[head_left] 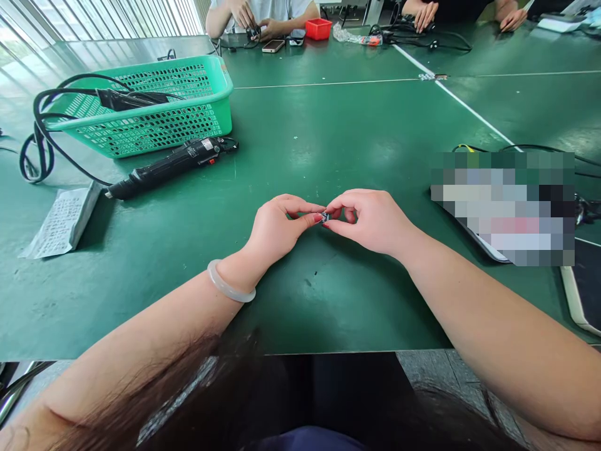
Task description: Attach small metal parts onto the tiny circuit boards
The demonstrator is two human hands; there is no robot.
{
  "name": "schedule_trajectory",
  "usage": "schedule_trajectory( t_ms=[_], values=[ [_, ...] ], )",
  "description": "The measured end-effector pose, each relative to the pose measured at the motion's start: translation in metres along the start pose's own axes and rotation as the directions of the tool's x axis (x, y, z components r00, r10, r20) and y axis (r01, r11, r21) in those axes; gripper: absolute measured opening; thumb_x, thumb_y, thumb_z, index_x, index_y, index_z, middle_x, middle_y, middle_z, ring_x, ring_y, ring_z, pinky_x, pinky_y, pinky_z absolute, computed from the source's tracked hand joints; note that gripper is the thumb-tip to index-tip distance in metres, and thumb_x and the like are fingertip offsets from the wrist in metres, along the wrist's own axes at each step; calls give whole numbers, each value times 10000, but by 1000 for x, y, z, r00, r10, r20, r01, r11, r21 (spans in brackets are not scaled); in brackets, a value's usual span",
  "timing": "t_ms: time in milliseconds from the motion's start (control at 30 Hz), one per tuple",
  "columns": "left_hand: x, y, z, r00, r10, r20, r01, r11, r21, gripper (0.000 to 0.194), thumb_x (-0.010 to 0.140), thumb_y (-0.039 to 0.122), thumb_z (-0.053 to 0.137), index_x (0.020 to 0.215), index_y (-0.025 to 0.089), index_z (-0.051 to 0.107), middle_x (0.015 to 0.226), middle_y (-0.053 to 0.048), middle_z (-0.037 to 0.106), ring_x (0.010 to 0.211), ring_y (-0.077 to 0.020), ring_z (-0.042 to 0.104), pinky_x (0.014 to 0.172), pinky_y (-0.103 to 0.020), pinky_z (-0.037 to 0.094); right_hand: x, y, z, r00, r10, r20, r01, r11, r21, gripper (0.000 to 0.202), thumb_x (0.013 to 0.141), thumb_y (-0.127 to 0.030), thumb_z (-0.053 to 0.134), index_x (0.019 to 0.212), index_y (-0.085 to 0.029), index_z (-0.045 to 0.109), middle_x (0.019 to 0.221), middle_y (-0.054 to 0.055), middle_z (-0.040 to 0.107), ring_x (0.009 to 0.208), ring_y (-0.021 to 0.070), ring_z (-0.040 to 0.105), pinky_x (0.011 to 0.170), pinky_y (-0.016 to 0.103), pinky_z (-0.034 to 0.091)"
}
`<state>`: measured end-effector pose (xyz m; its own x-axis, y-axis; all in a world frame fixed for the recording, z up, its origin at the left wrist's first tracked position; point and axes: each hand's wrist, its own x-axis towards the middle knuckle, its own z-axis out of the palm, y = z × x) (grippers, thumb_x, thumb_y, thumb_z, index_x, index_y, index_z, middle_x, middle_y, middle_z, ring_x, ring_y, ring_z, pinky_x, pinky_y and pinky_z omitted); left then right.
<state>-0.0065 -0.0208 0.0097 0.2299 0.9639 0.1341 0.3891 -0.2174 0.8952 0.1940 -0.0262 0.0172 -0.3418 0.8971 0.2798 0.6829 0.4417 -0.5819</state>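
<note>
A tiny dark and silvery part (324,217) is pinched between the fingertips of both hands, just above the green table (328,300). My left hand (282,224), with a pale bangle (229,287) at its wrist, holds the part from the left between thumb and forefinger. From the right, my right hand (369,219) grips it with thumb and fingers. The fingertips of the two hands almost meet and hide much of the part, so its exact shape cannot be made out.
A black electric screwdriver (164,170) lies before a green basket (154,113) with a black cable. Far left is a paper-wrapped block (66,219); right, a blurred-out object (507,213). Across the table are a red box (318,29), a phone (273,46) and other people's hands (426,15).
</note>
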Motion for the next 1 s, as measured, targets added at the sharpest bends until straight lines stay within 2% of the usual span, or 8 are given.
schedule_trajectory(
  t_ms=[467, 733, 1000],
  values=[
    [-2, 4, 0, 999, -44, -14, 45, 994, 104, 175, 805, 361, 778, 948, 281, 840, 989, -35, 763, 845, -158, 611, 793, -312, 488, 0, -1, 0, 1000, 19, -4, -19, 1000, -21, 166, 793, -348, 711, 842, -202, 772, 728, 17, 650, 594, 131, 507, 579, 298, 375],
    [-3, 6, -2, 997, -70, -34, 74, 990, 123, 176, 808, 331, 777, 967, 288, 839, 1026, -30, 770, 856, -159, 621, 801, -313, 494, -1, -1, -2, 999, 36, -12, -36, 999, -24, 135, 801, -339, 722, 828, -216, 772, 721, 7, 643, 582, 125, 488, 568, 298, 362],
    [-3, 4, -1, 999, -15, -51, 21, 994, 109, 151, 809, 330, 786, 941, 282, 839, 1004, -27, 775, 832, -146, 621, 797, -300, 502, -1, -1, -1, 999, 35, -22, -36, 999, -16, 129, 795, -331, 729, 829, -214, 774, 715, 3, 638, 578, 119, 483, 563, 297, 361]
  ],
)
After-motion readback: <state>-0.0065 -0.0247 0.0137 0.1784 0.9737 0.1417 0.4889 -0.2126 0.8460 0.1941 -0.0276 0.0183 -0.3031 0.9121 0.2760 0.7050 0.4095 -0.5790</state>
